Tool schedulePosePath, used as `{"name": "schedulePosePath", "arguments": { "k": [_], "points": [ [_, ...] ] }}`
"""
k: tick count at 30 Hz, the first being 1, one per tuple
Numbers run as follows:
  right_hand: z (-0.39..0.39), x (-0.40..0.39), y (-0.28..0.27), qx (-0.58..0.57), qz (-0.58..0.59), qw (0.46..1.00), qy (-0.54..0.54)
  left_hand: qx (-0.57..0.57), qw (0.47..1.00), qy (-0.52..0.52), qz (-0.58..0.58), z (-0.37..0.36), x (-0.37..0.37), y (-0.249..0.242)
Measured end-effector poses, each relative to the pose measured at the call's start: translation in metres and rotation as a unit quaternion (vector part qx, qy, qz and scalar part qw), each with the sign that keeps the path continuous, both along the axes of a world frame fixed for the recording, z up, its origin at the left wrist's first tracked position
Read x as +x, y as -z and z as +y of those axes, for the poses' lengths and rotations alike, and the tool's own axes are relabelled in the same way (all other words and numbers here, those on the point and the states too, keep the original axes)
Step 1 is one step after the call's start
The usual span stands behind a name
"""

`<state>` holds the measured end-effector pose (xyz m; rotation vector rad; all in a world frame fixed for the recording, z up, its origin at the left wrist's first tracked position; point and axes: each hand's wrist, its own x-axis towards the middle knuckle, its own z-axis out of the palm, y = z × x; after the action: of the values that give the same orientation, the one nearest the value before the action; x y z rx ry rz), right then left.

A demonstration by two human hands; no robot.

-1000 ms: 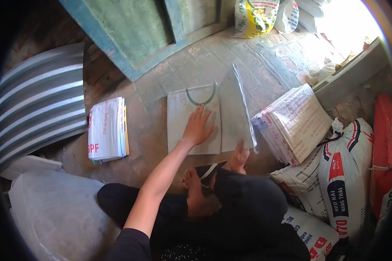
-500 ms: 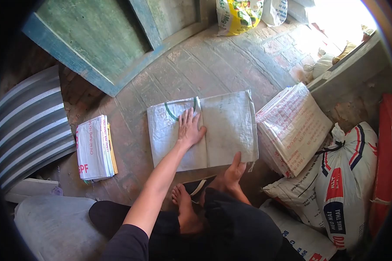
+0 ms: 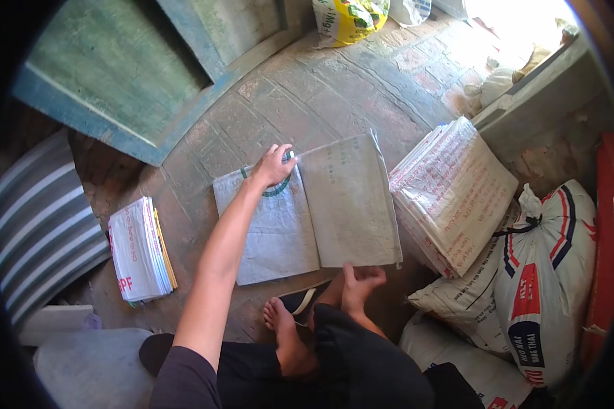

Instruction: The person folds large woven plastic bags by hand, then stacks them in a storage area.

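Observation:
A flattened white woven sack (image 3: 351, 204) lies on the brick floor in front of me, in two halves either side of a lengthwise crease. Green curved print shows on its left half. My left hand (image 3: 273, 167) is at the far edge by the crease, fingers curled and pinching the sack there. At the near edge of the right half is my right hand (image 3: 361, 286), its thumb up at the border and its fingers apart, not gripping.
Folded printed sacks lie in a smaller stack (image 3: 141, 252) at left and a larger stack (image 3: 457, 198) at right. Filled sacks (image 3: 542, 293) stand beyond the larger one. Corrugated sheeting (image 3: 44, 225) is at far left, below a blue-green door (image 3: 109, 75). My bare foot (image 3: 286, 334) is close to the sack.
My left hand has gone from lying flat on the middle of the sack to its far edge, fingers now curled. My right hand has shifted slightly toward me and left. The view has shifted a little.

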<state>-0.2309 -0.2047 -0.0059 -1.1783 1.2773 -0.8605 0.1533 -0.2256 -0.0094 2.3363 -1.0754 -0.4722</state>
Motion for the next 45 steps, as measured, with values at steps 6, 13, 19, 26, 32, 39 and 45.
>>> {"name": "schedulePosePath", "arguments": {
  "k": [6, 13, 19, 26, 32, 39, 45],
  "points": [
    [-0.022, -0.007, -0.050, -0.044, -0.003, 0.911, -0.410, -0.034, 0.997, 0.052, 0.053, -0.007, 0.019, -0.009],
    [-0.012, 0.069, -0.021, -0.193, 0.077, 0.915, -0.347, 0.006, 0.961, 0.093, 0.261, -0.006, 0.041, -0.037],
    [-0.018, 0.090, 0.010, 0.043, -0.024, 0.907, -0.418, -0.038, 0.989, 0.038, 0.137, -0.001, 0.053, -0.044],
    [0.000, 0.097, 0.044, 0.028, 0.040, 0.923, -0.381, -0.001, 0.994, 0.037, -0.100, 0.013, 0.003, 0.013],
    [0.004, 0.084, 0.031, -0.015, 0.049, 0.932, -0.358, -0.017, 0.963, 0.042, -0.266, 0.032, -0.057, 0.022],
    [0.002, 0.005, 0.013, 0.153, 0.028, 0.970, -0.188, -0.012, 0.977, 0.037, -0.209, 0.045, -0.081, 0.025],
    [-0.034, -0.001, -0.020, 0.097, -0.059, 0.993, 0.018, -0.012, 0.975, 0.050, -0.216, 0.047, -0.088, 0.020]
  ]
}}
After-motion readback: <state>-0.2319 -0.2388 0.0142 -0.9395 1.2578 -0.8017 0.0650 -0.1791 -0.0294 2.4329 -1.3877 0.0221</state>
